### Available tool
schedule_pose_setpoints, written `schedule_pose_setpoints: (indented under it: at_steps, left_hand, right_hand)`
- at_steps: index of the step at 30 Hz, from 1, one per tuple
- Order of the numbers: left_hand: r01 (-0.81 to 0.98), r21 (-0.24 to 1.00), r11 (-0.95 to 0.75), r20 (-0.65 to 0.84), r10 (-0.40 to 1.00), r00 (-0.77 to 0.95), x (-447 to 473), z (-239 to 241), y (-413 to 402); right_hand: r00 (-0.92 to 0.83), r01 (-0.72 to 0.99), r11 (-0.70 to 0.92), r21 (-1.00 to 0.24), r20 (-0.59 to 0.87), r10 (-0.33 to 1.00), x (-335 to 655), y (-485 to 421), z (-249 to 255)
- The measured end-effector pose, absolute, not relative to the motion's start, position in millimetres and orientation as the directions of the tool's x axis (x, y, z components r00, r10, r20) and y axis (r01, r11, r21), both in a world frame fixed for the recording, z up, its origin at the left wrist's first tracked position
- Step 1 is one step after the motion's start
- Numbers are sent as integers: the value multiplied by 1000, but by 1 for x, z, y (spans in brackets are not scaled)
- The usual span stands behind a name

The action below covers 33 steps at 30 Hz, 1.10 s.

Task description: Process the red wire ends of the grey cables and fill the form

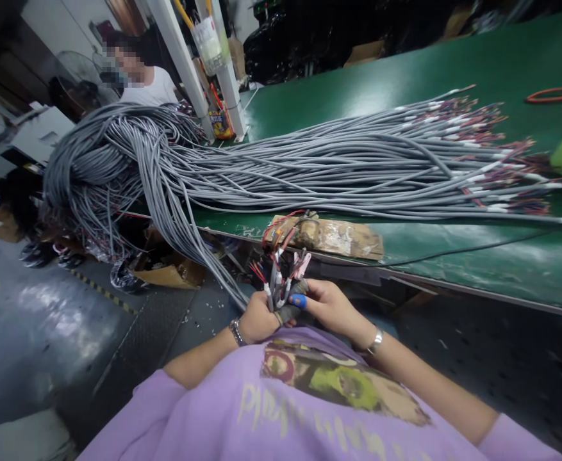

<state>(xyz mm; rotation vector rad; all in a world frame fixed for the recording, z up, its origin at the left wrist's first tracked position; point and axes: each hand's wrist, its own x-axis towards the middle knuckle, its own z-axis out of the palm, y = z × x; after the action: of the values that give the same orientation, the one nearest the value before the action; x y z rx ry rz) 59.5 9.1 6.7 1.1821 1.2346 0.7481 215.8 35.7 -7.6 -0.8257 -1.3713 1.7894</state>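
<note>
Left hand [256, 318] clenched round a small cluster of cable ends [281, 275], stripped red and pink wires poking up above the fist. Right hand [326, 306] just beside it, fingers pinching the same cluster from the right, taped fingertips [294, 301] touching the leads. Cables run up and left from the hands into the big grey bundle [271, 160] lying across the green bench [454, 64] ahead. Step looks like sorting or gathering wire ends; next move likely calls for fine fingertip work to separate single leads without losing grip. Another person [146, 83] far beyond, upper left
</note>
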Motion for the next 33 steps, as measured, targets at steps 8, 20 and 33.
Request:
schedule_pose_setpoints:
  at_steps: [8, 20, 33]
  left_hand:
    - [104, 949, 296, -311, 931, 190, 57, 5, 3]
    - [-38, 965, 259, -255, 963, 91, 55, -4, 8]
    - [-21, 963, 268, -266, 962, 64, 68, 1, 18]
  right_hand:
    - [-559, -196, -225, -954, -80, 825, 214, 35, -3]
    - [-345, -502, -495, -709, -361, 866, 222, 46, -33]
    - [-366, -562, -494, -663, -336, 868, 205, 67, -18]
